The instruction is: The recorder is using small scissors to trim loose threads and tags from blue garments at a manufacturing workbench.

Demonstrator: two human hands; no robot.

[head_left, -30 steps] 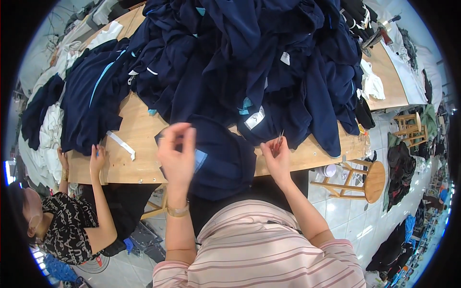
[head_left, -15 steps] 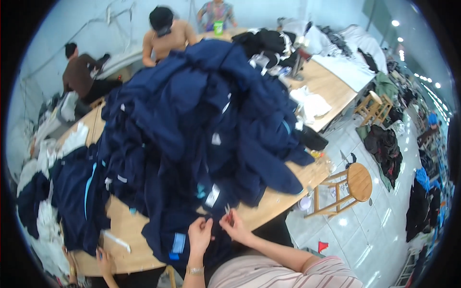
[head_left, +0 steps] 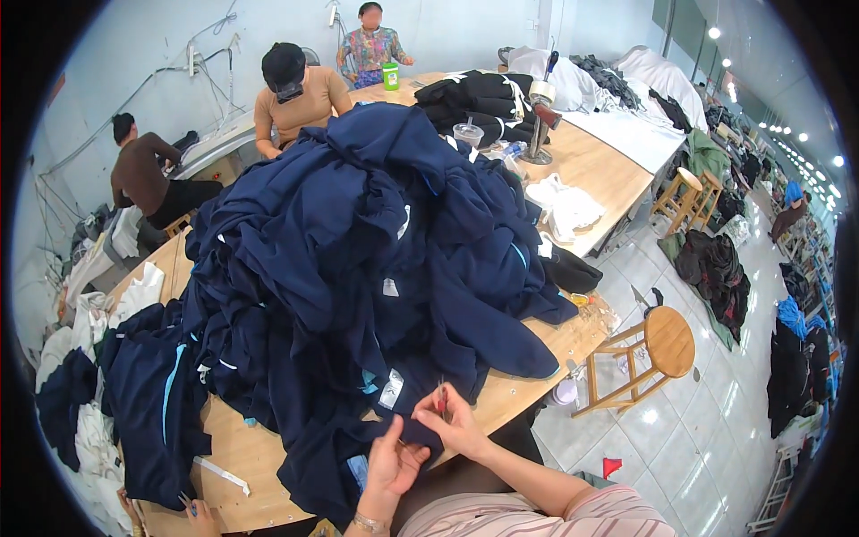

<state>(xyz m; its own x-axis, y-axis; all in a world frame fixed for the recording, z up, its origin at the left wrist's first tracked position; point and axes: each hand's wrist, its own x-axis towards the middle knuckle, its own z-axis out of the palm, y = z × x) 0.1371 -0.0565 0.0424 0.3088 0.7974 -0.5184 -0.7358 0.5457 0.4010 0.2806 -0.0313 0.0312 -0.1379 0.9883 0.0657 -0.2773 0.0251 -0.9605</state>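
Observation:
A tall heap of navy garments (head_left: pixel 304 206) covers the middle of the table in front of me. At its near edge my left hand (head_left: pixel 395 461) is closed round the hem of one navy garment (head_left: pixel 417 433), the thumb on top and the fingers curled below. Just right of it, my right hand (head_left: pixel 455 428) holds small red-handled thread snips (head_left: pixel 442 400), the tips pointing up, close to the cloth. The fingers cover most of the snips. A white label (head_left: pixel 391 388) lies on the fabric just beyond my hands, and a light blue patch (head_left: pixel 358 470) shows beside my left wrist.
At the lower left a co-worker's hand (head_left: pixel 202 519) holds snips by a navy garment with a light blue stripe (head_left: pixel 173 394). A white strip (head_left: pixel 222 475) lies on the wooden table (head_left: pixel 259 456). A round wooden stool (head_left: pixel 669 345) stands right; people work behind the heap.
My left hand has turned palm up and opened out somewhat, lower than before. My right hand has shifted slightly right with the snips. The garment's near end has moved with my hands.

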